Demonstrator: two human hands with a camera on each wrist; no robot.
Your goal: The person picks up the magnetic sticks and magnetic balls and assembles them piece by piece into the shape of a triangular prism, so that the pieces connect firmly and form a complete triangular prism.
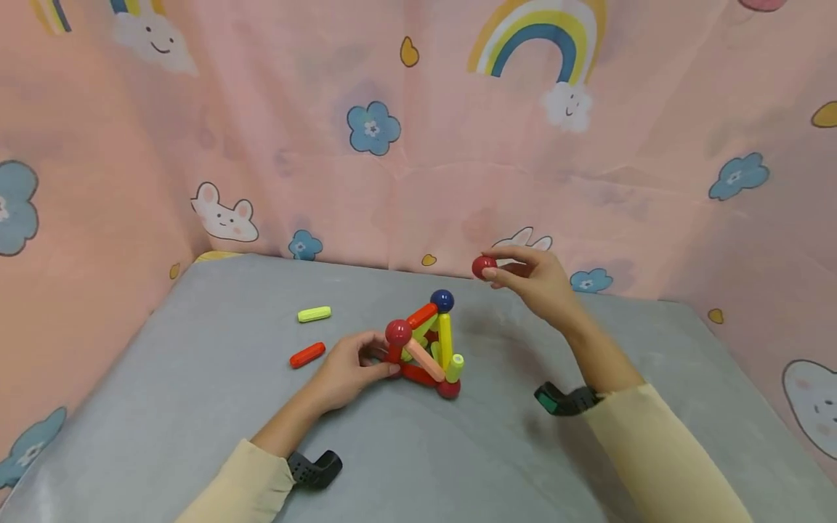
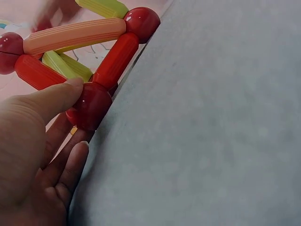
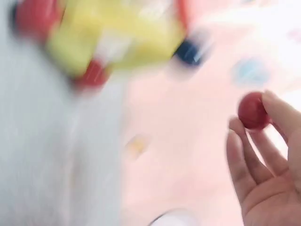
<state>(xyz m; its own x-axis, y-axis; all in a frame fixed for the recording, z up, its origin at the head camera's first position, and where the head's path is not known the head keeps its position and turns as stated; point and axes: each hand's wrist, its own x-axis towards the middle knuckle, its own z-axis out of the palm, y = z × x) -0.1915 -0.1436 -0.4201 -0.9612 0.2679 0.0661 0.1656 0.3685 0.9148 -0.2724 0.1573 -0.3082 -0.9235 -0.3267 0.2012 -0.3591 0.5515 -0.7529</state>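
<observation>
A frame of coloured rods and balls stands on the grey table, with a blue ball (image 1: 442, 301) at its top back and a red ball (image 1: 398, 333) at its upper left. At its lower left, my left hand (image 1: 346, 372) grips a red corner ball (image 2: 91, 106), the thumb pressed on its side. A peach rod (image 1: 426, 361) slants across the near face, and a short yellow-green rod (image 1: 455, 368) sticks up from the front red ball (image 1: 448, 388). Up and to the right of the frame, my right hand (image 1: 541, 283) pinches a loose red ball (image 3: 253, 111) between thumb and fingertips.
Left of the frame, a yellow-green rod (image 1: 314, 314) and a red rod (image 1: 307, 355) lie loose on the grey table (image 1: 216, 378). A pink patterned cloth (image 1: 418, 189) hangs behind the table and along its sides. Each wrist wears a dark band.
</observation>
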